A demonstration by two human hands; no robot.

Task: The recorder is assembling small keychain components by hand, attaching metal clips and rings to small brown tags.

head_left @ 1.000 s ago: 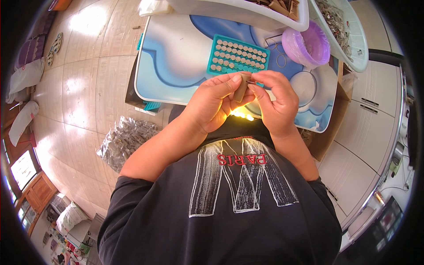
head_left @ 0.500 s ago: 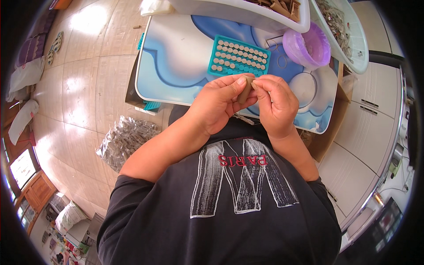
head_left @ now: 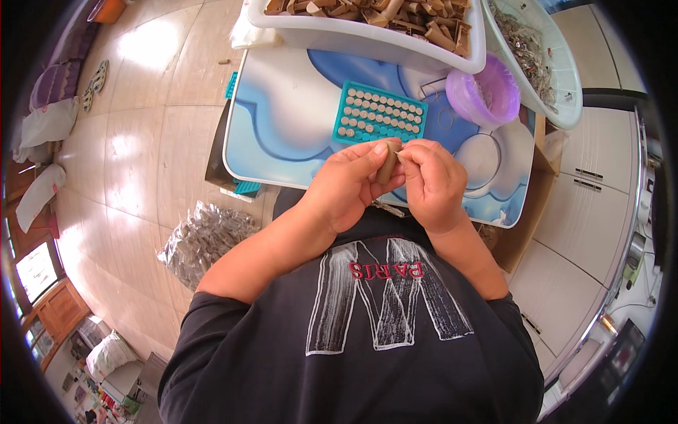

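Blue-white table [head_left: 282,85] behind — left hand [head_left: 351,173] partly hides brown tube [head_left: 387,168].

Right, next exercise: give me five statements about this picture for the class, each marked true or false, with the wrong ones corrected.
1. The left hand holds a brown tube-shaped piece. True.

2. The right hand rests on the purple basin. False: its fingertips are up close to the tube-shaped piece's upper end, away from the basin.

3. The teal tray has rows of pale round pieces in it. True.

4. The purple basin stands to the left of the tray in the picture. False: it stands to the right.

5. The white tub at the top of the picture is empty. False: a heap of brown pieces lies in it.
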